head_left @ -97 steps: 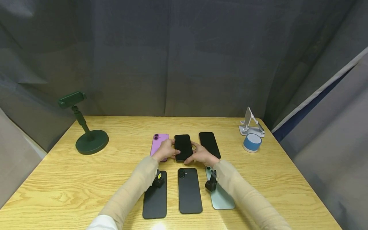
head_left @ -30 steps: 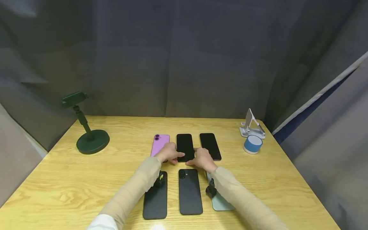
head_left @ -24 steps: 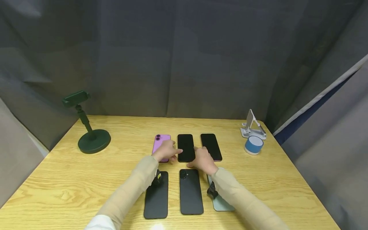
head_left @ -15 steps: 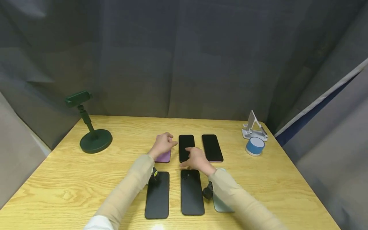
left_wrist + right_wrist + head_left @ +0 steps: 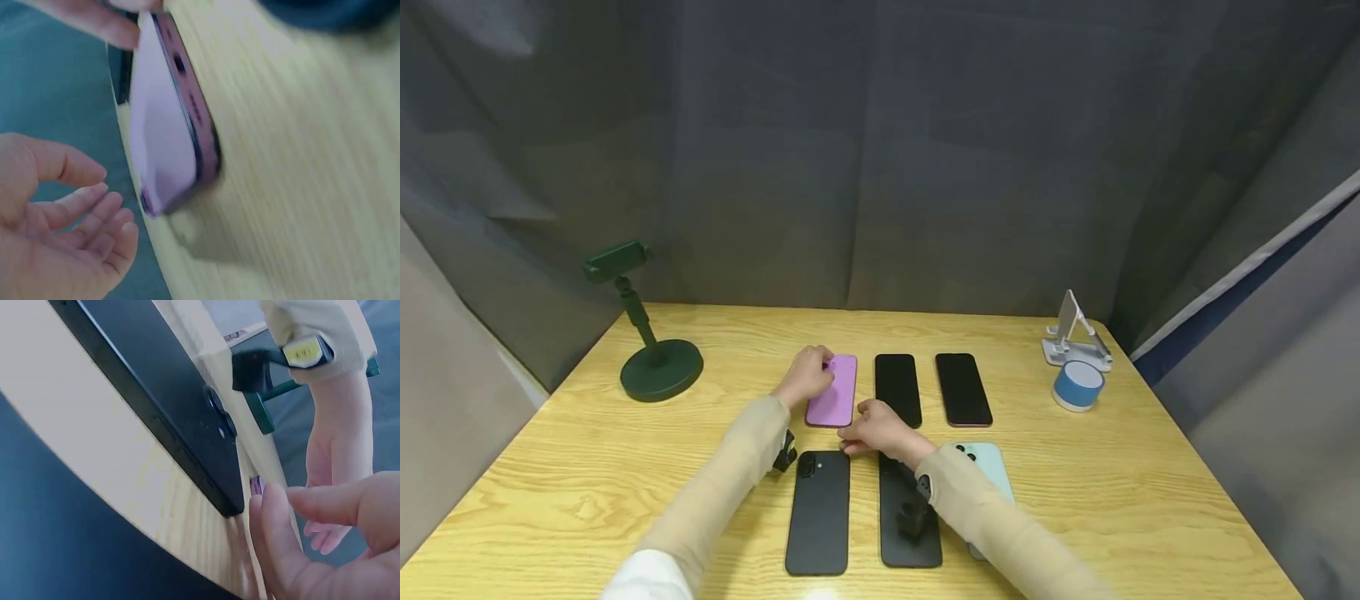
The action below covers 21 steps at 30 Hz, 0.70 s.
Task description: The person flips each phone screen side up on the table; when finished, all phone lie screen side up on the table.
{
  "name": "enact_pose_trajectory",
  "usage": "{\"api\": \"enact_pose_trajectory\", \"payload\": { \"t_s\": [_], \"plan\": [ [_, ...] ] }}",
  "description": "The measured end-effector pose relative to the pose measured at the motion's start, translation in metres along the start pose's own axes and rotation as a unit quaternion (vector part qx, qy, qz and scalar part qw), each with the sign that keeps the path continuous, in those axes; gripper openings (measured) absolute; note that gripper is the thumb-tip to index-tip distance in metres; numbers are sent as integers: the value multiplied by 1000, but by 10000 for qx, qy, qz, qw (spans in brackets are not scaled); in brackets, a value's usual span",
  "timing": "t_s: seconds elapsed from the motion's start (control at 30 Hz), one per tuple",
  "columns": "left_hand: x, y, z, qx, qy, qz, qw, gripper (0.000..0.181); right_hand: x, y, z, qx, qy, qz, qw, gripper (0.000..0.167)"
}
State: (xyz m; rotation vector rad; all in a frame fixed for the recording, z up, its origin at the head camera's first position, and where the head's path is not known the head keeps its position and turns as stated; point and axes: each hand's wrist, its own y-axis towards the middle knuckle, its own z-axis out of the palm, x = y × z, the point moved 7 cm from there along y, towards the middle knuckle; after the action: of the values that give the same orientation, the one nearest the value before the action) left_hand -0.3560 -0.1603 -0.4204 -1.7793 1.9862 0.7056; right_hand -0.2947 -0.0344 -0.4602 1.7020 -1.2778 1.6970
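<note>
A purple smartphone [image 5: 837, 396] lies back up at the left of the rear row. My left hand [image 5: 806, 375] is at its upper left corner, over the camera end; in the left wrist view the left thumb and fingers are loosely bent with nothing between them. My right hand [image 5: 880, 429] is by the lower right corner, where a fingertip meets or nearly meets the phone in the left wrist view. To the right lie a black-screened phone [image 5: 897, 387] and another one [image 5: 964, 389], both screen up.
In the front row are a black phone [image 5: 817, 517], a second black phone [image 5: 908, 533] under the right wrist, and a mint phone [image 5: 992, 467] partly covered by the sleeve. A green stand [image 5: 661, 371], a white folding stand [image 5: 1075, 346] and a blue-and-white cylinder [image 5: 1078, 385] stand farther out.
Both hands were at the sides of the rear middle black phone. They have let go of it and moved left to the purple phone, the left hand first. The view has shifted slightly.
</note>
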Motion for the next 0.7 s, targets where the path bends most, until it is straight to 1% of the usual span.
{"api": "enact_pose_trajectory", "payload": {
  "t_s": [0.1, 0.27, 0.4, 0.5, 0.6, 0.7],
  "plan": [
    [7, 6, 2, 139, 135, 19, 9998, 42, 0, -1, 2, -108, 27, -5, 9999, 72],
    [17, 13, 6, 425, 145, 70, 9990, 47, -2, -1, 4, -368, -103, -62, 9992, 71],
    [25, 16, 10, 677, 65, -48, 9977, 52, -2, 1, 6, -385, -36, -92, 9992, 68],
    [30, 17, 11, 740, 92, -181, 9971, 55, -1, 2, 8, -340, 104, -75, 9993, 68],
    [32, 19, 13, 744, 201, -216, 9968, 57, 1, 3, 9, -369, 83, -76, 9993, 65],
    [33, 21, 16, 746, 294, -185, 9966, 56, 3, 3, 6, -575, -240, -161, 9979, 59]
  ]
}}
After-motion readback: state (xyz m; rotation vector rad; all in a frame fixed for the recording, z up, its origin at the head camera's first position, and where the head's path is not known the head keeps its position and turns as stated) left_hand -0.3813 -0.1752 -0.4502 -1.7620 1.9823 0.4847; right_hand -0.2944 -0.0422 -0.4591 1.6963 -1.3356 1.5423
